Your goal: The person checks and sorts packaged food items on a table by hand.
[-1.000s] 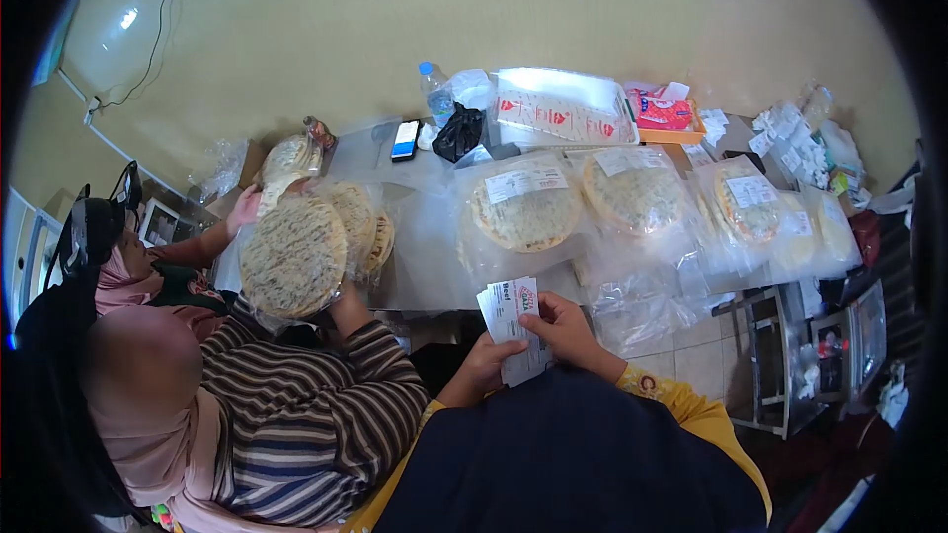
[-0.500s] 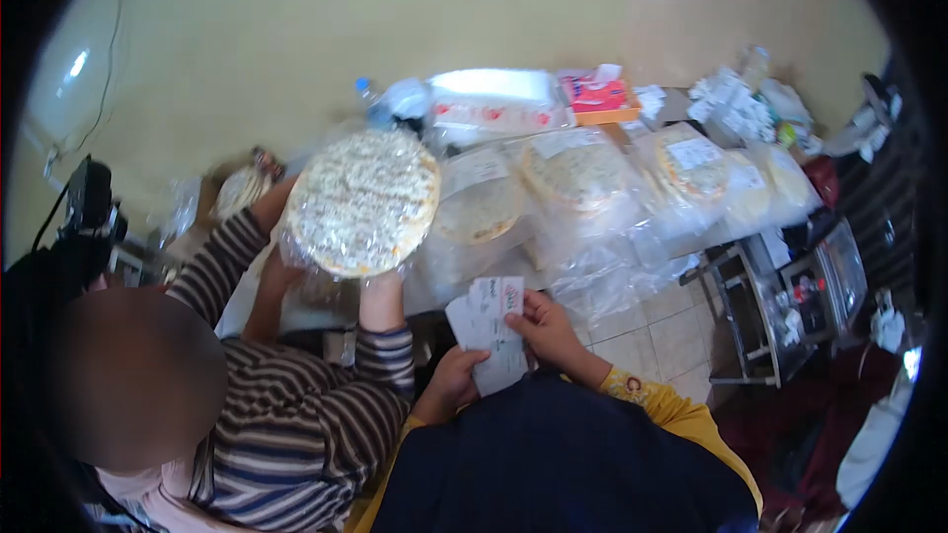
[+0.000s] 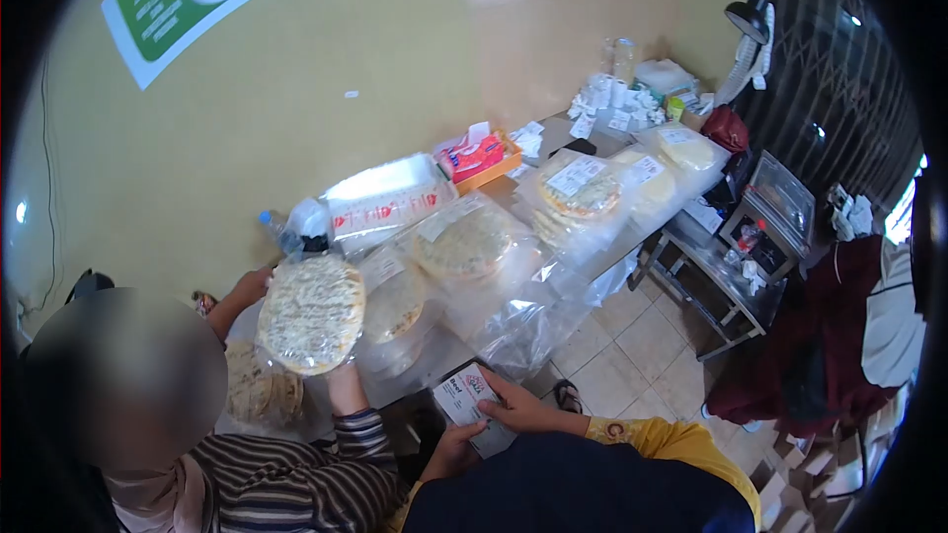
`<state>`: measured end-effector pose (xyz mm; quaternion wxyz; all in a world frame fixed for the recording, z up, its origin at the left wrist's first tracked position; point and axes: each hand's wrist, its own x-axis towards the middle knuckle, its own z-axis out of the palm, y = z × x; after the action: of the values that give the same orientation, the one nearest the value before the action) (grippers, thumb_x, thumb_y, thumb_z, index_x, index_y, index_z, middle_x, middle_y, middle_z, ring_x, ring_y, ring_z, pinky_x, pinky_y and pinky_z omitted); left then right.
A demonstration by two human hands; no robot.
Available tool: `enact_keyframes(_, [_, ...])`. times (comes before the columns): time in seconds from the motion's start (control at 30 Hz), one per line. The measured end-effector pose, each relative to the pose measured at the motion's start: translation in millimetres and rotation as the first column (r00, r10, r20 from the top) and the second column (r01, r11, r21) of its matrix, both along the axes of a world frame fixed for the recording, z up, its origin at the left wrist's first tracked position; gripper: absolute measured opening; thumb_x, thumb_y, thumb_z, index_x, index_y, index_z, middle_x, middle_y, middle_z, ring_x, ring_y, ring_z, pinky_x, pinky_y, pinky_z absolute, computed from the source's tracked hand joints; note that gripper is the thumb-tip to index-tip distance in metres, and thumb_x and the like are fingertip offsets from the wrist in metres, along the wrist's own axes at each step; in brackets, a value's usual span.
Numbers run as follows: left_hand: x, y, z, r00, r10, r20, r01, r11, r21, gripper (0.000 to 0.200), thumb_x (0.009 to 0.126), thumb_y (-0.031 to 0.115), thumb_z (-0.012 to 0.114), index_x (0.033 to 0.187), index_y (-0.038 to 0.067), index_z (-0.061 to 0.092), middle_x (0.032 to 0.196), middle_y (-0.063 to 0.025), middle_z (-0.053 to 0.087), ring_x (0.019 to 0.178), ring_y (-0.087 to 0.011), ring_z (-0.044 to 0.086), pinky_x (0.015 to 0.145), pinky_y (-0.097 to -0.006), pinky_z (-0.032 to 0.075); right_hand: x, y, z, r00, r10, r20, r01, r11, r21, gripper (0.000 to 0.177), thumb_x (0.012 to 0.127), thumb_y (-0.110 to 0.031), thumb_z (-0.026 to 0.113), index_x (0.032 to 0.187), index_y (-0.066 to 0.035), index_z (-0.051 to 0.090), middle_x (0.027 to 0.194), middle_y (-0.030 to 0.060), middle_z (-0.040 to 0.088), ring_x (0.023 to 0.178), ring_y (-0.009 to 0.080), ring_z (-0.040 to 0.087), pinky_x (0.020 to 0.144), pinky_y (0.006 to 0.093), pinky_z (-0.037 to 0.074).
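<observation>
Between my two hands are printed paper labels (image 3: 460,392), the top one with a red logo and the word "Beef". My left hand (image 3: 457,447) pinches their lower edge, while my right hand (image 3: 515,408) grips them from the right side. Just beyond lie bagged pizzas (image 3: 464,244) on a table, several with labels on the plastic. To my left, a person in a striped sleeve (image 3: 365,437) holds up a plastic-wrapped pizza (image 3: 313,314) with a pale, speckled topping.
On the table stand a white-and-red box (image 3: 390,205), an orange tray (image 3: 491,170) with a pink packet, and crumpled label strips (image 3: 614,99). A low metal bench (image 3: 703,271) is on the right. More pizzas (image 3: 262,390) are stacked at left, beside the other person.
The view has swung right, showing more of the table's far end and a wall poster. My hands still hold the labels, now closer together. The other person's wrapped pizza appears lower and farther left.
</observation>
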<state>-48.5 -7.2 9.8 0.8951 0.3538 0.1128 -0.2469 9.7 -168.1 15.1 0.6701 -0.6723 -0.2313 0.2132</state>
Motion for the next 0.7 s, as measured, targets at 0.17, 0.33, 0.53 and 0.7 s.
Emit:
enact_keyframes(0.17, [33,-48,-22,0.989,0.126,-0.08,-0.134,0.986,-0.101,0.038,0.094,0.027,0.038,0.123,0.002,0.041,0.11,-0.0147,0.054,0.099,-0.0274,0.055,0.091,-0.041,0.041,13,-38,-25,0.995,-0.082,-0.063,0.079,0.996,-0.042,0.07,0.087,-0.023,0.057,0.14,-0.002,0.016,0.133,0.017,0.038,0.115,0.0227,0.044,0.096,0.0315,0.035])
enact_keyframes(0.33, [82,-122,2,0.961,0.263,0.083,-0.261,0.965,-0.032,0.041,0.096,0.033,0.028,0.124,0.005,0.037,0.101,-0.0163,0.053,0.089,-0.0292,0.053,0.085,-0.0445,0.043,41,-106,-53,0.996,-0.012,-0.086,0.001,0.992,-0.125,0.059,0.082,-0.023,0.061,0.13,-0.001,0.036,0.11,0.0161,0.056,0.091,0.0207,0.058,0.077,0.031,0.046])
enact_keyframes(0.53, [143,-233,7,0.973,0.149,0.175,-0.146,0.989,-0.027,0.044,0.095,0.035,0.027,0.127,0.006,0.033,0.111,-0.0186,0.051,0.103,-0.0332,0.051,0.093,-0.0491,0.038,89,-229,-28,0.989,-0.101,-0.111,0.082,0.984,-0.16,0.042,0.081,-0.028,0.062,0.113,-0.001,0.054,0.093,0.0111,0.063,0.082,0.0168,0.059,0.076,0.0293,0.046])
enact_keyframes(0.7, [183,-314,21,0.982,0.005,0.188,0.01,0.997,-0.078,0.046,0.094,0.036,0.031,0.129,0.007,0.032,0.119,-0.0189,0.048,0.113,-0.0348,0.045,0.097,-0.0513,0.033,110,-317,-6,0.964,-0.194,-0.18,0.165,0.972,-0.165,0.036,0.083,-0.029,0.062,0.105,-0.001,0.058,0.088,0.0068,0.064,0.082,0.0128,0.057,0.079,0.0264,0.044])
